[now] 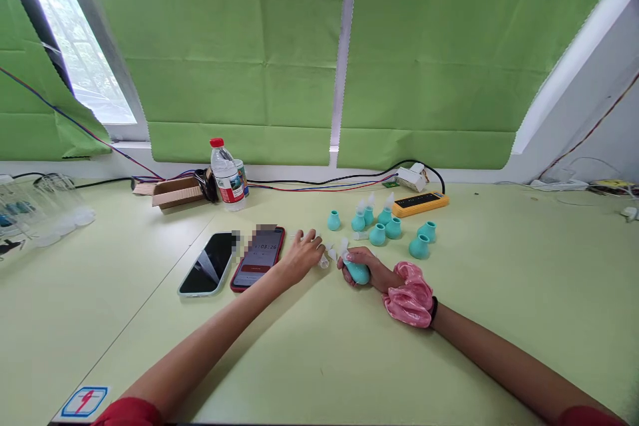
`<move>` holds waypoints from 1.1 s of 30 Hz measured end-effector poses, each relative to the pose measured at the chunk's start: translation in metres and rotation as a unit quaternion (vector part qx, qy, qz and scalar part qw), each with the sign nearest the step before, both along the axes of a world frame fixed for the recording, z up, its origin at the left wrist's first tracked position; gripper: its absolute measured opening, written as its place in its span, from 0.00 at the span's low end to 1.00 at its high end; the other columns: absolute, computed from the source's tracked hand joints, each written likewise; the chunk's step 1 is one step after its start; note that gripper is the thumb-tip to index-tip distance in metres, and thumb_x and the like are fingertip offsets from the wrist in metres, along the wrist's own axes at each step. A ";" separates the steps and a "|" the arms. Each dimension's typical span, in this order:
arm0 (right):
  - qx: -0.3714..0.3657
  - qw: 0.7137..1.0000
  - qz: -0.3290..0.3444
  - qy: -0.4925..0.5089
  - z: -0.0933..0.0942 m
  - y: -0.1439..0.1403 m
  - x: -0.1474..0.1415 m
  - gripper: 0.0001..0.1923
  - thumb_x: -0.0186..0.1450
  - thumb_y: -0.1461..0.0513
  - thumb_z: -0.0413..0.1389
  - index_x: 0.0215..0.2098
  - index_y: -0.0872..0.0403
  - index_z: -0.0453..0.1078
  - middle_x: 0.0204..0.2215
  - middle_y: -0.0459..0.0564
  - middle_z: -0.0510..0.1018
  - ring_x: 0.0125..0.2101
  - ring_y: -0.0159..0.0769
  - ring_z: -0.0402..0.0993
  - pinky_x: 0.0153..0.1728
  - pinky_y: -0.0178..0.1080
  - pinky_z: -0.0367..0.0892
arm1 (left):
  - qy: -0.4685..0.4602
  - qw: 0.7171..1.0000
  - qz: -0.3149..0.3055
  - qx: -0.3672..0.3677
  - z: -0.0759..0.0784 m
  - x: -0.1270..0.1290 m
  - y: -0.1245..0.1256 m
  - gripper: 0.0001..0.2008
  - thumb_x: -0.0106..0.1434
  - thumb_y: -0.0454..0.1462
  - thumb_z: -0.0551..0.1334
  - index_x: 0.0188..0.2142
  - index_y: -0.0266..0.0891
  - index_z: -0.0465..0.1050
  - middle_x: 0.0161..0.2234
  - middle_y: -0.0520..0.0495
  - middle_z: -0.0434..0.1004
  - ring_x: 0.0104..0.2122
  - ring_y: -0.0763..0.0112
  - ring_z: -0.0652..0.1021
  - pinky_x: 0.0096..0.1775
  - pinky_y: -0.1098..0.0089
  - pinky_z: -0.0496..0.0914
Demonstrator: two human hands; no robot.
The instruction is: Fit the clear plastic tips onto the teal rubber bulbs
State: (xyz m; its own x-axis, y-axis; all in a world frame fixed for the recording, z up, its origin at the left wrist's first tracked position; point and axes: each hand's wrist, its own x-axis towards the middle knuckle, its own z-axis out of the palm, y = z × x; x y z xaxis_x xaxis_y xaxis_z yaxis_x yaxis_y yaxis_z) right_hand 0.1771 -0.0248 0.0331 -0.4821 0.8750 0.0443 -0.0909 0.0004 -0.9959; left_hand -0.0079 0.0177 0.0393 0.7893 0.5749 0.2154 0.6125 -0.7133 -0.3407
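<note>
Teal rubber squeeze bulb point(357, 271) is being clenched by right hand point(363, 267); left hand point(301, 255), loosely curled beside it, is pinching small clear plastic tip point(324, 261); keep bulb steady, tip aligned.

Beside the glossy glass-faced phone point(207, 265), the table point(319, 346) looks matt and smooth, the teal bulbs point(394, 228) soft matt rubber, the pink scrunchie point(410, 295) shiny satin cloth, the bottle point(227, 176) clear plastic.
</note>
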 end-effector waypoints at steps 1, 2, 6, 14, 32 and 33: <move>0.002 1.000 0.000 0.001 0.000 0.000 0.000 0.13 0.56 0.55 0.48 0.24 0.58 0.64 0.14 0.44 0.65 0.16 0.26 0.59 0.19 0.31 0.54 | 0.000 1.000 -0.001 -0.009 0.001 0.002 0.001 0.10 0.53 0.24 0.50 0.32 0.34 0.65 0.33 0.42 0.67 0.40 0.60 0.63 0.36 0.64 0.59; 0.002 1.000 -0.001 0.001 0.000 0.001 -0.001 0.13 0.55 0.55 0.49 0.23 0.58 0.63 0.14 0.43 0.65 0.16 0.26 0.59 0.19 0.31 0.54 | -0.002 1.000 0.001 -0.018 0.001 0.004 0.002 0.10 0.53 0.23 0.50 0.32 0.34 0.65 0.32 0.42 0.67 0.39 0.61 0.64 0.34 0.65 0.59; -0.001 1.000 0.002 -0.020 0.001 0.001 -0.003 0.16 0.53 0.52 0.51 0.22 0.59 0.63 0.14 0.44 0.65 0.15 0.26 0.59 0.17 0.31 0.54 | -0.032 0.998 0.043 -0.039 0.000 0.009 0.007 0.09 0.53 0.23 0.51 0.29 0.33 0.67 0.32 0.39 0.67 0.39 0.60 0.64 0.33 0.66 0.61; 0.092 0.990 -0.037 -0.099 -0.017 0.002 -0.007 0.17 0.53 0.52 0.54 0.27 0.61 0.68 0.21 0.48 0.70 0.15 0.24 0.60 0.16 0.30 0.56 | -0.318 0.925 0.068 -0.195 0.006 -0.002 -0.002 0.07 0.54 0.34 0.56 0.32 0.33 0.71 0.29 0.43 0.71 0.32 0.66 0.70 0.33 0.68 0.65; 0.160 0.957 -0.076 -0.228 -0.014 -0.004 -0.015 0.19 0.56 0.49 0.50 0.23 0.58 0.62 0.16 0.42 0.63 0.17 0.25 0.57 0.20 0.29 0.54 | -0.675 0.453 0.016 -0.582 -0.011 -0.006 -0.029 0.15 0.45 0.41 0.66 0.26 0.30 0.72 0.28 0.44 0.74 0.28 0.71 0.73 0.39 0.64 0.69; 0.159 0.957 -0.073 -0.231 -0.014 -0.004 -0.015 0.19 0.56 0.49 0.50 0.22 0.57 0.62 0.15 0.42 0.63 0.17 0.25 0.56 0.20 0.29 0.54 | -0.679 0.457 0.019 -0.575 -0.011 -0.005 -0.030 0.15 0.45 0.42 0.66 0.26 0.29 0.72 0.27 0.44 0.74 0.27 0.71 0.73 0.39 0.64 0.69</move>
State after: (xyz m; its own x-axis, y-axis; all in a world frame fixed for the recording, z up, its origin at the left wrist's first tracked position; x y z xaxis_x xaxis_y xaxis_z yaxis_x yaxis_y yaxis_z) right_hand 0.1617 -0.0286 0.0193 -0.3890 0.9118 0.1314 0.3838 0.2900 -0.8767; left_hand -0.0132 -0.0123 0.0283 0.3624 0.9315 0.0302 -0.2778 0.0770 0.9576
